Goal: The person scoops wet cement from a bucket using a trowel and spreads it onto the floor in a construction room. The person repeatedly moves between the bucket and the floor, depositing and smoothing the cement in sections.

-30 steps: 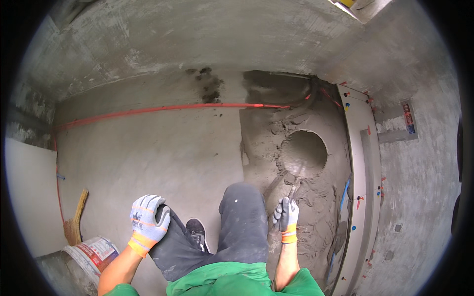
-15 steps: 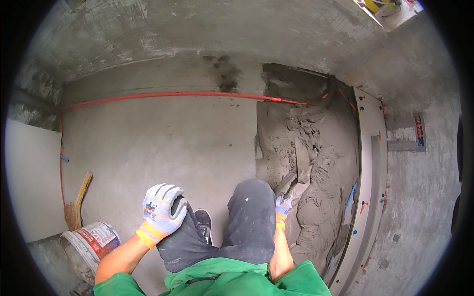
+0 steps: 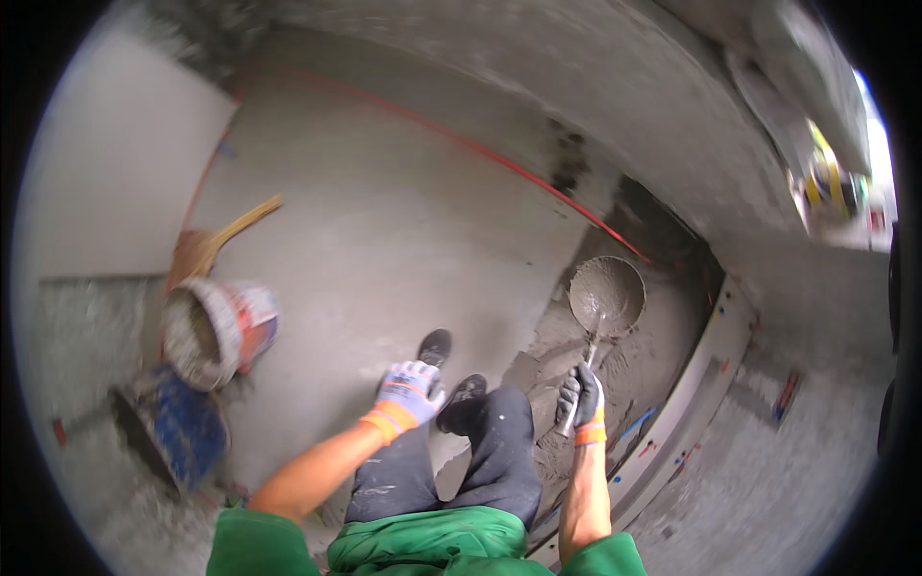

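My right hand [image 3: 581, 398], in a grey-palmed glove with an orange cuff, is closed round the handle of a mortar ladle [image 3: 607, 296]. The ladle's wide round bowl is coated with grey mortar and points away from me, over the wet mortar [image 3: 567, 360] on the right part of the floor. My left hand [image 3: 408, 392], in a pale glove with an orange cuff, rests on my left knee with its fingers lying over it and holds nothing.
On the left a mortar-smeared bucket [image 3: 252, 322] stands beside a straw broom [image 3: 235, 226] and a blue dustpan [image 3: 187, 427]. A red line [image 3: 461, 142] crosses the far floor. A pale panel [image 3: 663, 456] with coloured clips borders the mortar at right.
My view has turned, bringing the bucket and dustpan further in. My right hand has come up from beside my knee and now holds the ladle forward. My left hand stays at the knee.
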The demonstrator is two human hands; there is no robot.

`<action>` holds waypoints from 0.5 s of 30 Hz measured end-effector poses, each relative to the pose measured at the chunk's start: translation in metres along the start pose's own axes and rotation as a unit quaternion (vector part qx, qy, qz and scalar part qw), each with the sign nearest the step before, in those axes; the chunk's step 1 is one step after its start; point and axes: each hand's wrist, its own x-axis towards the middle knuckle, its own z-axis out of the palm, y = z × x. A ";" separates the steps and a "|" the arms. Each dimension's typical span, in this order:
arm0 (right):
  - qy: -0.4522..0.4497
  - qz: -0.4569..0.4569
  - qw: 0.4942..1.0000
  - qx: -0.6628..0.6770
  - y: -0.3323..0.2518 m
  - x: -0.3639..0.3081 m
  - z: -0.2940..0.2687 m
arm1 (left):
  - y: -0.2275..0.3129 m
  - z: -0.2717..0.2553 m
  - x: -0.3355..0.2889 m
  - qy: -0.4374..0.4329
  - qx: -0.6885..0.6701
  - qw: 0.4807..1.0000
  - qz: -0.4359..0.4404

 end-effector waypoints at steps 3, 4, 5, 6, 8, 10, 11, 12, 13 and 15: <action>-0.062 0.068 0.990 -0.107 0.011 -0.047 0.076 | -0.017 0.001 -0.077 0.006 0.034 0.996 -0.081; -0.006 0.065 0.975 -0.211 0.018 -0.059 0.095 | -0.020 0.001 -0.106 0.012 0.014 0.994 -0.109; 0.008 0.047 0.951 -0.305 0.033 -0.061 0.117 | -0.034 0.002 -0.134 -0.011 -0.010 0.989 -0.144; 0.031 0.035 0.927 -0.371 0.055 -0.061 0.137 | -0.048 0.005 -0.163 0.028 0.008 0.985 -0.167; 0.021 -0.006 0.882 -0.470 0.100 -0.052 0.174 | -0.081 0.010 -0.212 0.020 -0.014 0.973 -0.228; -0.037 -0.032 0.838 -0.543 0.155 -0.045 0.211 | -0.115 0.021 -0.263 0.025 -0.055 0.950 -0.307; -0.036 -0.029 0.812 -0.582 0.202 -0.045 0.231 | -0.138 0.021 -0.307 0.029 -0.055 0.936 -0.346; -0.052 -0.048 0.788 -0.611 0.222 -0.038 0.256 | -0.153 0.030 -0.317 0.045 -0.075 0.932 -0.351; -0.089 -0.038 0.769 -0.632 0.239 -0.037 0.277 | -0.161 0.040 -0.333 0.054 -0.094 0.933 -0.344; -0.149 0.029 0.747 -0.648 0.290 -0.037 0.331 | -0.188 0.044 -0.368 0.049 -0.123 0.930 -0.344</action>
